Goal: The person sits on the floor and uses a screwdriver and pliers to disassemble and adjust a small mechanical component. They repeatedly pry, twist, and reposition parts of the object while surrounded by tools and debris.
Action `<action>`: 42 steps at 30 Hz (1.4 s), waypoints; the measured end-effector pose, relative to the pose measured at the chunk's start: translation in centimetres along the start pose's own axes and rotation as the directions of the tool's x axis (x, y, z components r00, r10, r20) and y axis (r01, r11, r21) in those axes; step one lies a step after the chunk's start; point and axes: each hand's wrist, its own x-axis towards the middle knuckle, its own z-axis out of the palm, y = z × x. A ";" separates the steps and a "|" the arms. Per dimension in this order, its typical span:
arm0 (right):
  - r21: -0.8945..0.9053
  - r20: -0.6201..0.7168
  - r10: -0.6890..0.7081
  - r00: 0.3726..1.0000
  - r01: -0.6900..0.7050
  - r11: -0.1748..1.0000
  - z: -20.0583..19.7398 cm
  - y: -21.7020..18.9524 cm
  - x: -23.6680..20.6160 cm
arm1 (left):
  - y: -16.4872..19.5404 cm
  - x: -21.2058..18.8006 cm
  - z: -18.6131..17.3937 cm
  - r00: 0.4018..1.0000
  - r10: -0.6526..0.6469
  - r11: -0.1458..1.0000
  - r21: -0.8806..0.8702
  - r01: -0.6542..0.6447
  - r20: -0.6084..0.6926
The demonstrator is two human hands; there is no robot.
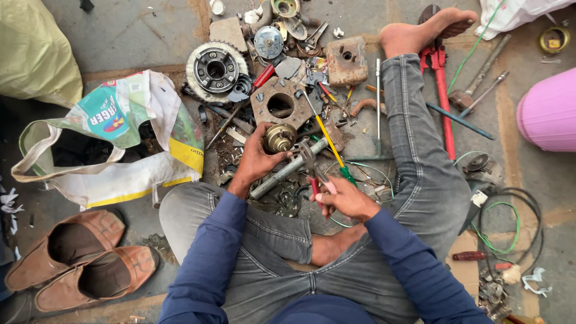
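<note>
Left hand (257, 157) grips a round brass part (280, 137), held just above a grey metal rod (288, 168) on the floor. Right hand (350, 199) closes around red-handled pliers (314, 173), their jaws beside that part.

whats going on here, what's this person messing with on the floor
A person sits on the floor among scattered metal scrap. The left hand grips a small round brass part on a metal shaft. The right hand holds red-handled pliers, their nose close to that part. A big gear and red bolt cutters lie nearby.
</note>
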 end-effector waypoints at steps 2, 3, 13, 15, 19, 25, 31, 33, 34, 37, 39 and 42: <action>-0.133 -0.080 0.024 0.997 -0.034 0.991 0.1 -0.1 -0.5 | 0.7 -0.8 0.0 1.000 0.010 0.997 0.076 -0.010 0.009; -0.187 -0.101 0.037 0.994 -0.055 0.981 0.1 -0.1 -0.7 | 1.0 -1.2 0.0 1.000 -0.006 0.994 0.113 0.005 0.013; -0.175 -0.070 0.096 0.993 -0.107 0.979 0.5 0.4 -1.7 | 2.4 -3.9 -0.2 0.999 0.030 0.891 0.452 -0.042 0.034; -0.155 -0.058 0.108 0.993 -0.115 0.981 0.4 0.6 -1.7 | 2.1 -4.0 -0.3 0.999 0.018 0.885 0.465 -0.039 0.048; -0.180 -0.041 0.108 0.993 -0.113 0.977 0.5 0.9 -1.5 | 1.6 -4.3 -0.5 0.996 0.068 0.862 0.500 -0.083 0.049; -0.116 0.008 0.112 0.994 -0.110 0.987 0.5 1.1 -1.0 | 1.4 -4.2 -0.6 0.991 0.109 0.841 0.525 -0.133 0.076; -0.120 0.009 0.127 0.992 -0.125 0.985 0.5 0.9 -1.2 | 2.4 -4.5 -0.9 0.987 0.138 0.840 0.519 -0.159 0.079; -0.139 0.017 0.125 0.992 -0.122 0.983 0.6 0.7 -1.3 | 2.8 -4.6 -0.8 0.988 0.136 0.853 0.499 -0.157 0.077; -0.149 0.020 0.124 0.992 -0.120 0.982 0.7 0.6 -1.4 | 3.0 -4.6 -0.7 0.988 0.136 0.859 0.489 -0.156 0.076; -0.132 0.015 0.127 0.992 -0.124 0.983 0.9 0.4 -1.7 | 3.3 -4.7 -0.8 0.989 0.126 0.861 0.486 -0.148 0.079; -0.131 0.017 0.129 0.992 -0.125 0.983 1.0 0.3 -1.7 | 3.5 -4.7 -0.8 0.987 0.139 0.859 0.487 -0.159 0.077; -0.128 0.012 0.132 0.991 -0.129 0.983 1.0 0.3 -1.7 | 3.6 -4.7 -0.8 0.983 0.161 0.843 0.506 -0.181 0.084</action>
